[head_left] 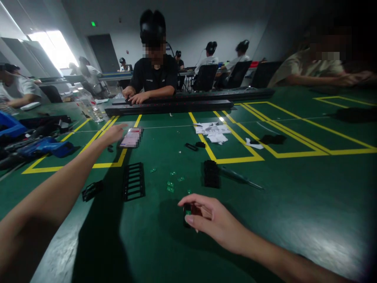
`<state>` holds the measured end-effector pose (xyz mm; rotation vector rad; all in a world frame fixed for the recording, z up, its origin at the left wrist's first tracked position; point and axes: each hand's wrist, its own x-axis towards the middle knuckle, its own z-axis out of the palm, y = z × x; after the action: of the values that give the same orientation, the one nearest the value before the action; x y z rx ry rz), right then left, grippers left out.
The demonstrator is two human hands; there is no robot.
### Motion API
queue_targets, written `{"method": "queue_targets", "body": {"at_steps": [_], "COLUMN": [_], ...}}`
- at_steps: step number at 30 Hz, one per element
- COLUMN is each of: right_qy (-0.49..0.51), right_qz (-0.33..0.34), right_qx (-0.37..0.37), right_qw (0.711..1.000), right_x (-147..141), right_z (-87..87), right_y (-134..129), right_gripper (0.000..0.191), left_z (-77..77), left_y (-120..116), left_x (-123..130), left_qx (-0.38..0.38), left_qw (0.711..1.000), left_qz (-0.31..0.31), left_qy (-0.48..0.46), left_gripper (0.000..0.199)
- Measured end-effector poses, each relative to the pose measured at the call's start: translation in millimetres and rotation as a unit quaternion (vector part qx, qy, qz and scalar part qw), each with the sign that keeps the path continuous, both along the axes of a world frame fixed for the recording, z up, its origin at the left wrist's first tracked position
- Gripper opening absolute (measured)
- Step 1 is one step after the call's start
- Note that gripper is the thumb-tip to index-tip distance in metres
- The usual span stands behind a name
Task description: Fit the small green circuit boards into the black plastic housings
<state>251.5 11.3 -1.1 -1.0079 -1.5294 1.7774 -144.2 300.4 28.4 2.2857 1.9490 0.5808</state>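
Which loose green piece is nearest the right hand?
The green piece just beyond the right hand; the other loose pieces lie farther left, toward the slotted black frame.

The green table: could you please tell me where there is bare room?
Bare patches: right of the screwdriver, between the yellow tape and the right forearm; and below the slotted black frame, left of the right hand. It is crowded between that frame and the black stack, where small green pieces lie.

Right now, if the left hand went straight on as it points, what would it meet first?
Probably the phone, just beside the left hand; height is unclear, so it may pass over toward the long black bar.
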Motion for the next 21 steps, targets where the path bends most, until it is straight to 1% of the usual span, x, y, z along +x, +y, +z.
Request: {"method": "queue_targets", "body": {"at_steps": [4,8,13,21], "right_qy": [-0.008,-0.012,-0.024,-0.031], "right_qz": [0.005,0.006,0.009,0.009], "right_qx": [-0.008,-0.007,-0.005,0.003], "right_qw": [1.0,1.0,1.0,0.999], "right_x": [1,2,2,-1], "right_z": [0.9,1.5,2.3,3.2], "right_y": [2,2,2,2], "right_gripper": [0.032,0.031,0.03,0.029], "left_z": [-13.1,-19.7,-24.2,-25.2], "left_y": [27,42,44,43], "left_x": [2,1,-2,-2], "left_qx": [-0.063,-0.096,-0.106,-0.069], "left_qw": [0.998,0.995,0.994,0.997], "left_qz": [-0.016,-0.025,-0.022,0.022], "left_qy": [0.021,0.033,0.026,-0.001], "left_gripper": [0.037,0.037,0.037,0.034]}}
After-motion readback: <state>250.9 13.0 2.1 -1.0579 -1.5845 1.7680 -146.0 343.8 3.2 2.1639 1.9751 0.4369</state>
